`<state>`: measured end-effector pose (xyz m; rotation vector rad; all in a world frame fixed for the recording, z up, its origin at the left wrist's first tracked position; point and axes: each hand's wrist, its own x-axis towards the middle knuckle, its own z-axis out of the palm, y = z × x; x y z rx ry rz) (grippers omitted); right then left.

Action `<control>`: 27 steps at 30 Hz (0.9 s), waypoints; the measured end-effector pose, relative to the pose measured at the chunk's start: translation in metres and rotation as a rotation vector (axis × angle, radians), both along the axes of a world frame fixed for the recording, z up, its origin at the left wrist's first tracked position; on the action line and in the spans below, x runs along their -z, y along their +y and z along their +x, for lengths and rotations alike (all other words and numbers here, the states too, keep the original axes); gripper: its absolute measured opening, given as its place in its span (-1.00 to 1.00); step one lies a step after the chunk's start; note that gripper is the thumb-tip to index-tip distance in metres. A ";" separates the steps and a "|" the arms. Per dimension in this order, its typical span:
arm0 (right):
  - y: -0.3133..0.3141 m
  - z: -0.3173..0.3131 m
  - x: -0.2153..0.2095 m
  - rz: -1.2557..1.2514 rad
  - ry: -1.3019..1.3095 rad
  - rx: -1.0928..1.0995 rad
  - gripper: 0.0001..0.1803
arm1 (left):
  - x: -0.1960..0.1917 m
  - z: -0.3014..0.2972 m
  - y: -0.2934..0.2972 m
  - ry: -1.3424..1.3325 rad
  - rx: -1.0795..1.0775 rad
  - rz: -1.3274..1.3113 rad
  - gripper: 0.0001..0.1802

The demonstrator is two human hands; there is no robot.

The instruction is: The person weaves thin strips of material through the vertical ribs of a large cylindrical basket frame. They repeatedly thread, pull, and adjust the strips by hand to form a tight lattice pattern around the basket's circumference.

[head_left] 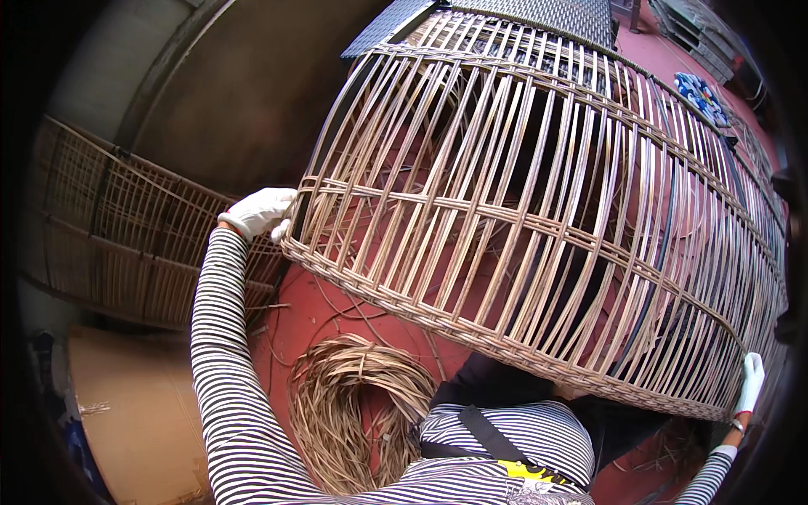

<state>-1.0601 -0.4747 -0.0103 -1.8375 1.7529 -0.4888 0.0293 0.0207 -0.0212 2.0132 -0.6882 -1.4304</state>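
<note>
1. Left grip (268,212), in a white glove, curls around the left edge of the wicker panel (539,223), near its lower corner. The right grip (752,383), likewise gloved, lies against the panel's lower right corner; how tightly, I cannot tell. The panel spans the space before the person, its braided near edge just above the striped shirt (539,425).
2. Another slatted panel (168,257) stands at the left, beyond the left forearm.
3. Brown cardboard (135,421) lies below that second panel.
4. Coiled pale strands (316,404) sit on the red floor (307,307), between left forearm and torso.
5. Blue-and-white cloth (700,94) lies at the upper right.
</note>
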 end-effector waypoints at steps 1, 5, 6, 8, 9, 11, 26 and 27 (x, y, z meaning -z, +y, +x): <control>0.001 0.001 0.000 -0.006 -0.004 0.009 -0.84 | 0.000 0.002 0.005 0.003 -0.021 -0.057 -0.57; 0.002 0.000 0.000 -0.011 0.020 0.058 -0.83 | 0.007 0.012 0.004 -0.226 -0.031 0.004 -0.61; 0.002 0.000 0.001 -0.038 -0.026 0.023 -0.82 | 0.006 0.016 0.003 -0.253 0.033 -0.007 -0.61; 0.000 -0.003 0.002 -0.065 -0.019 0.085 -0.80 | 0.003 0.019 0.002 -0.026 -0.136 -0.037 -0.65; 0.000 -0.004 0.002 -0.065 -0.035 0.142 -0.79 | 0.001 0.022 0.002 -0.045 -0.147 -0.013 -0.64; -0.002 -0.007 0.001 -0.052 -0.002 0.037 -0.79 | -0.002 0.022 0.003 -0.032 -0.173 -0.011 -0.64; -0.009 -0.016 -0.004 0.008 0.087 -0.047 -0.76 | 0.010 0.009 -0.067 -0.404 -0.226 -0.080 -0.80; -0.010 -0.015 -0.006 -0.013 0.057 -0.020 -0.76 | 0.011 0.010 -0.082 -0.488 -0.272 -0.149 -0.81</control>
